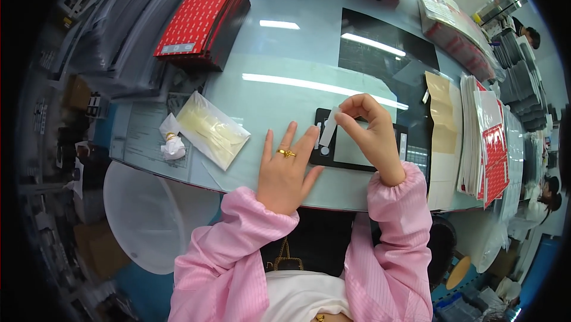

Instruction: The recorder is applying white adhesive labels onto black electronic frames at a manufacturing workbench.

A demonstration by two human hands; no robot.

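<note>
A flat panel with a black border (332, 163) and a pale grey-green middle lies near the front edge of the table. Between thumb and forefinger, my right hand (380, 137) pinches the upper end of a narrow whitish strip (329, 132). The strip slants over the panel's left border, close to a small round pale spot. My left hand (285, 173) rests flat with its fingers spread, a ring on one finger. Its fingertips are beside the panel's left edge; whether they touch it I cannot tell.
On the left lie a plastic packet of pale strips (214, 132) and a crumpled white wrapper (172, 143). Red patterned packs (202, 19) and stacked clear sheets (113, 30) stand behind. At right are brown paper (443, 120) and piled cards (470, 143). A white bin (143, 221) sits below the table edge.
</note>
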